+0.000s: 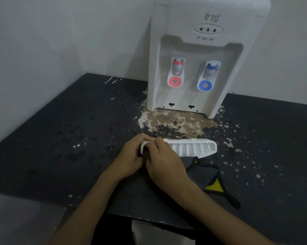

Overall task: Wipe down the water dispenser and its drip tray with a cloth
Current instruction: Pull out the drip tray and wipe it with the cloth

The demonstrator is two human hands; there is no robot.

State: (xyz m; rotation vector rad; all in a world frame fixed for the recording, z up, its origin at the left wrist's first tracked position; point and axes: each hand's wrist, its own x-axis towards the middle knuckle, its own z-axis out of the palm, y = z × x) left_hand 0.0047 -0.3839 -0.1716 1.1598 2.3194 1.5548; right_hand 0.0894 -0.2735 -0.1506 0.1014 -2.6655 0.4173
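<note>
A white water dispenser [198, 55] with a red tap and a blue tap stands at the back of the dark table. Its white slotted drip tray [191, 147] is off the machine and lies on the table in front of it. My left hand [131, 156] grips the tray's left end. My right hand [165, 163] is over the same end, with its fingers curled on the tray and on the dark grey cloth [200, 172] beneath. The cloth, with yellow patches, trails out to the right under the tray.
The black table [69, 138] has a worn, peeling patch in front of the dispenser and pale flecks scattered around it. White walls close in on the left and behind. The table's front edge runs just below my forearms.
</note>
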